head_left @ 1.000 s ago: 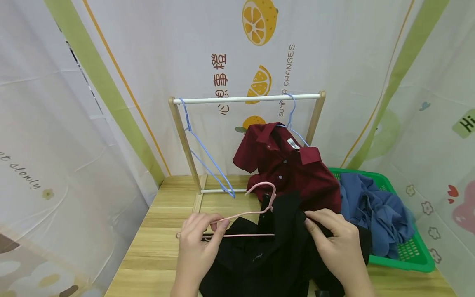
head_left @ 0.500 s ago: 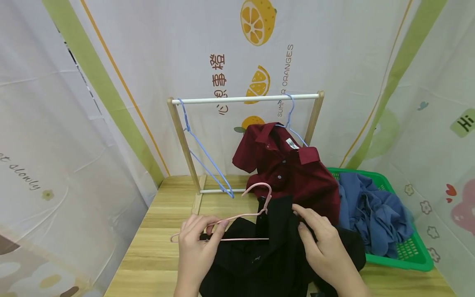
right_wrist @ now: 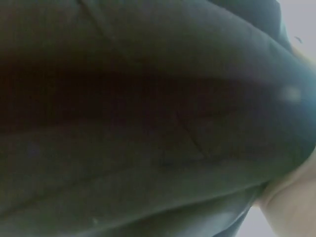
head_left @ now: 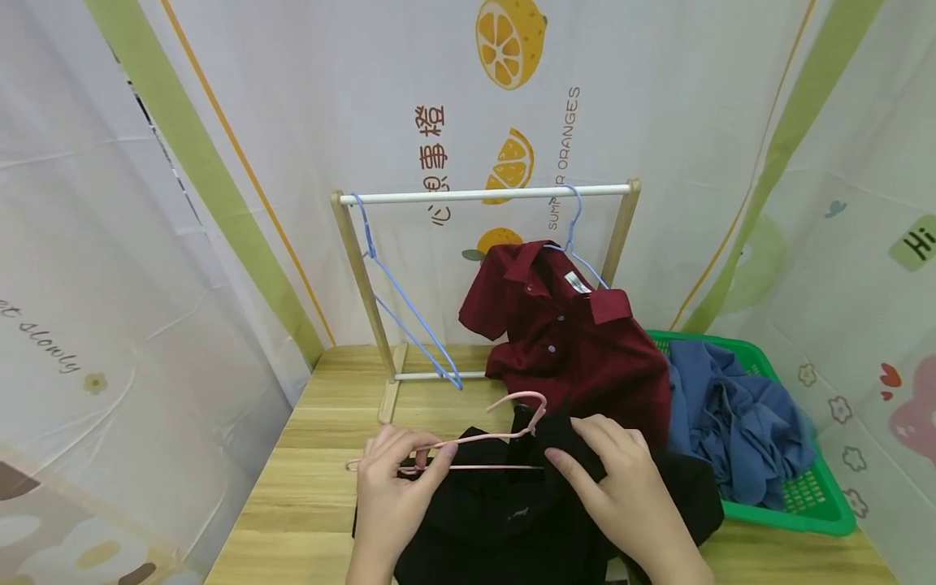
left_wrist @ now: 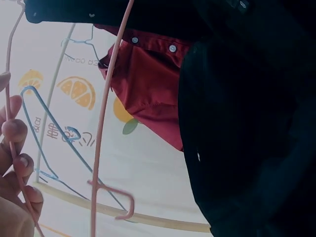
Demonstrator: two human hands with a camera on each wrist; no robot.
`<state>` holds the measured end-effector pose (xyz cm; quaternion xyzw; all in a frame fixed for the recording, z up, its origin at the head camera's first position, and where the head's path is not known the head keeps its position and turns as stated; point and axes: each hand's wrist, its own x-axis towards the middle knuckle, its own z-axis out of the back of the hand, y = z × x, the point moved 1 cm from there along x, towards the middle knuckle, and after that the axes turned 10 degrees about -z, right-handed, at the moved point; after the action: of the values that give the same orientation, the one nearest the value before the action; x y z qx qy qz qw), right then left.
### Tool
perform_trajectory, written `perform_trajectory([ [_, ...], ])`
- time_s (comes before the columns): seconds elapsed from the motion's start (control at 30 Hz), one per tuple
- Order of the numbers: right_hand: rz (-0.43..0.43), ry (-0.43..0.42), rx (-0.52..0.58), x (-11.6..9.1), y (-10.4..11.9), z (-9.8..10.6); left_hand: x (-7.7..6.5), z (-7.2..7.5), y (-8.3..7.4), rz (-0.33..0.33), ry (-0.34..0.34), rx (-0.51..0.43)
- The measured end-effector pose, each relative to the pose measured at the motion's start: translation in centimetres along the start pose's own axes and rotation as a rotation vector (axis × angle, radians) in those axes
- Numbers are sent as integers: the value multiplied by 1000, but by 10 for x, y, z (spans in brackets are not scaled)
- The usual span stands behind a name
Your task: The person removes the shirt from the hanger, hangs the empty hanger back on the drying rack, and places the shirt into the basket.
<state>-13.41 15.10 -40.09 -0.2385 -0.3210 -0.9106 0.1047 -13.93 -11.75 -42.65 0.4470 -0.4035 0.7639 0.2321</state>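
Note:
In the head view my left hand [head_left: 395, 483] grips the left arm of a pink clothes hanger [head_left: 475, 439], its hook pointing up. A black collared shirt [head_left: 504, 540] lies draped over the table below it, with the hanger's right part hidden inside the collar. My right hand [head_left: 621, 483] pinches the shirt by the collar, near the base of the hook. In the left wrist view my curled fingers [left_wrist: 15, 131] wrap the hanger's upper rod, while the lower bar crosses mid-frame. Dark, blurred shirt cloth [right_wrist: 148, 163] fills most of the right wrist view.
Behind stands a small rack with a white rail [head_left: 468, 196]. A blue hanger [head_left: 413, 305] hangs at its left end, and a dark red shirt [head_left: 578, 357] on another blue hanger at its right. A green basket [head_left: 826, 512] holding blue clothing [head_left: 746, 422] stands on the right.
My right hand has moved left along the black shirt toward the hanger's hook, drawing the collar with it. The hook has dropped lower. My left hand keeps its grip in nearly the same place.

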Motion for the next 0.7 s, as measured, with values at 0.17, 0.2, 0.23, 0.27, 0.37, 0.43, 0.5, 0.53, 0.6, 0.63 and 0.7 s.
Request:
perform_trajectory([
  [0.17, 64, -56, 48, 1, -3, 0, -1, -1, 0, -6, 19, -5],
  [0.2, 69, -60, 57, 1, -3, 1, -1, -1, 1, -8, 17, -3],
  [0.23, 72, -64, 63, 1, -4, 1, -1, -1, 1, -10, 14, -3],
  [0.27, 73, -65, 67, 1, -4, 1, -1, -1, 1, -13, 8, -3],
  [0.37, 68, -70, 69, 1, -5, 1, -1, 0, 3, -23, -14, -2],
  [0.43, 63, -68, 73, 1, -7, 1, -1, 1, 4, -23, -32, -5],
  [0.5, 60, -74, 71, 1, -9, 1, -1, 2, 5, -15, -48, -10],
  [0.53, 57, -75, 70, 1, -10, 1, -1, 3, 6, -10, -56, -14],
  [0.6, 52, -73, 72, 1, -12, 2, -1, 5, 7, 4, -65, -24],
  [0.63, 48, -73, 71, 1, -13, 2, -1, 6, 7, 10, -68, -28],
  [0.7, 41, -70, 66, 1, -15, 3, -1, 7, 8, 21, -73, -29],
])
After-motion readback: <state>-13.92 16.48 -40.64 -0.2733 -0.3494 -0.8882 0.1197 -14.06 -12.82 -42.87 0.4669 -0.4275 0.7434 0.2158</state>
